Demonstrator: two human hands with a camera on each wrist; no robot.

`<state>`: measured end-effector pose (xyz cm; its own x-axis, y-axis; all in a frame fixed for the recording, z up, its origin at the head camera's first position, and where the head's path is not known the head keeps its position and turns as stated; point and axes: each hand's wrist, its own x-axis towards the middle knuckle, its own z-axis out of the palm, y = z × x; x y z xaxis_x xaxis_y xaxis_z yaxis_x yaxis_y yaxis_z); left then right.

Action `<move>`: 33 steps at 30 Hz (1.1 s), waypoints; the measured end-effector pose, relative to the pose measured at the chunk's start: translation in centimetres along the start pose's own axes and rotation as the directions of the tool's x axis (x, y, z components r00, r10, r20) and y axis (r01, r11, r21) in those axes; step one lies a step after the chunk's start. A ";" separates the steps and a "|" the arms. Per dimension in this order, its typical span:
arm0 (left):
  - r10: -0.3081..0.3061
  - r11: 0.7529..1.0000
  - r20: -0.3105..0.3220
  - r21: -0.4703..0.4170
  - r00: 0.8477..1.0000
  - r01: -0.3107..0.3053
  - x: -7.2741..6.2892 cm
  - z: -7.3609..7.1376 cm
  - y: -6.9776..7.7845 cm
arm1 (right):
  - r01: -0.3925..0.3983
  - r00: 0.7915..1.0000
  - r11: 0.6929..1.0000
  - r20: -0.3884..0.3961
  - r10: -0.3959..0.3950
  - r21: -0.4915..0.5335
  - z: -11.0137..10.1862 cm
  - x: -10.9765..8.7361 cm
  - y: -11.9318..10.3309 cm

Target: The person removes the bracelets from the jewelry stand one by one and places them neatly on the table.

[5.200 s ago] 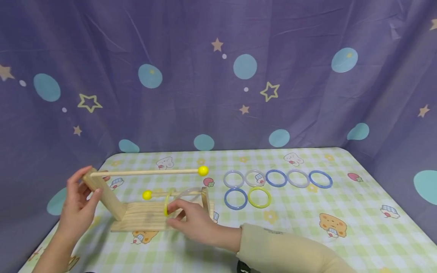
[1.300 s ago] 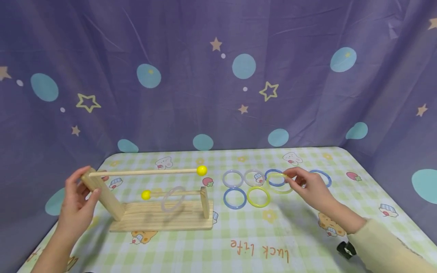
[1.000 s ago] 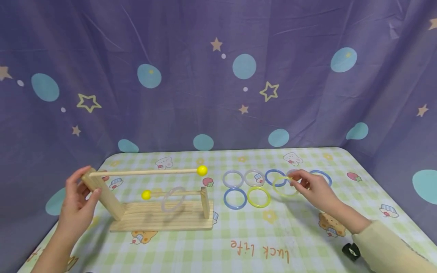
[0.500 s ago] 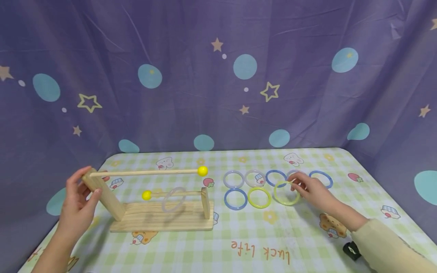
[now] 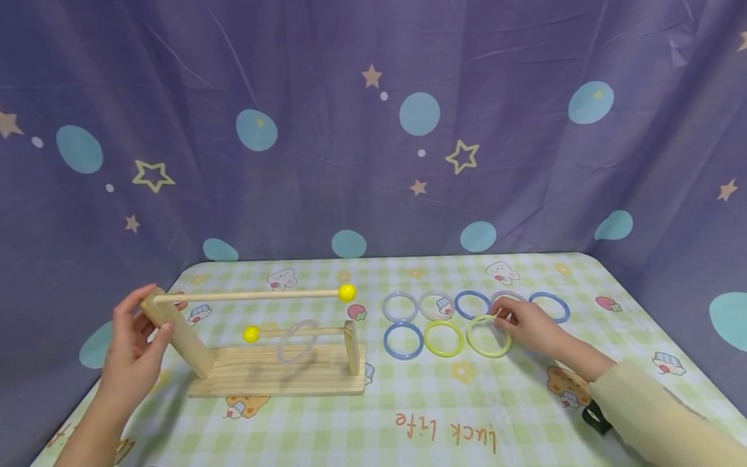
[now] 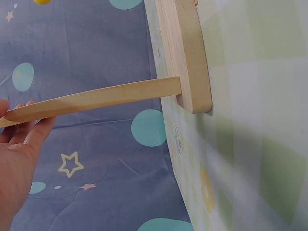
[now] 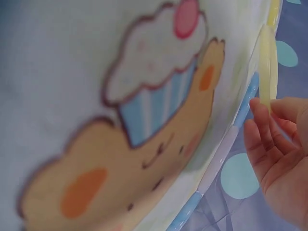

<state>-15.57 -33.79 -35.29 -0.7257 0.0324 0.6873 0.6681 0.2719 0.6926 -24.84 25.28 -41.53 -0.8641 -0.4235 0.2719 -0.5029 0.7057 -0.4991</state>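
My left hand (image 5: 134, 353) grips the tall post (image 5: 183, 340) of a wooden stand near its top; the left wrist view shows fingers on both sides of the post (image 6: 96, 98). Over at the right, my right hand (image 5: 531, 327) pinches a pale yellow ring (image 5: 489, 355) by its far right edge. That ring lies almost flat at the tabletop, beside a brighter yellow ring (image 5: 444, 355). In the right wrist view the pinched ring (image 7: 265, 62) appears edge-on between thumb and fingers. A translucent whitish ring (image 5: 287, 359) hangs on the stand's lower rod (image 5: 332, 331).
A blue ring (image 5: 403, 357) lies left of the yellow one. Behind runs a row of lavender, clear and blue rings (image 5: 548, 319); my right hand partly covers one. The stand's upper rod (image 5: 251, 296) ends in a yellow ball (image 5: 347, 293). A checked cloth (image 5: 443, 402) covers the table.
My right hand has taken the pale yellow ring off the lower rod, carried it right and lowered it beside the yellow ring. My left hand has stayed on the post.
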 end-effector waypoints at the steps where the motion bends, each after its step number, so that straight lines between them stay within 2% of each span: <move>1: -0.005 1.000 -0.004 -0.004 1.000 0.005 0.0 0.0 0.0 | -0.002 1.000 1.000 0.006 0.002 -0.002 0.0 0.1 0.0; 6: 0.003 1.000 0.002 0.024 1.000 -0.003 0.0 0.0 0.0 | 0.011 0.999 1.000 0.038 -0.010 -0.023 0.3 0.4 0.3; 15: 0.054 0.999 0.020 0.003 0.998 -0.054 0.1 -0.2 -0.1 | 0.069 0.996 0.996 0.063 -0.065 -0.063 0.8 0.5 0.5; 21: 0.042 0.998 0.020 0.051 0.999 -0.043 0.1 -0.2 -0.1 | 0.057 0.996 0.997 0.070 -0.053 -0.060 0.9 0.8 0.5; 33: 0.043 0.998 0.035 0.036 0.998 -0.044 0.1 -0.3 -0.2 | 0.007 0.998 0.995 0.062 -0.001 -0.102 1.1 1.3 0.0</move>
<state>-15.69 -34.14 -35.33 -0.7017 0.0773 0.7083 0.6931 0.3043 0.6535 -25.91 24.13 -42.10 -0.8608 -0.4585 0.2207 -0.5085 0.7569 -0.4106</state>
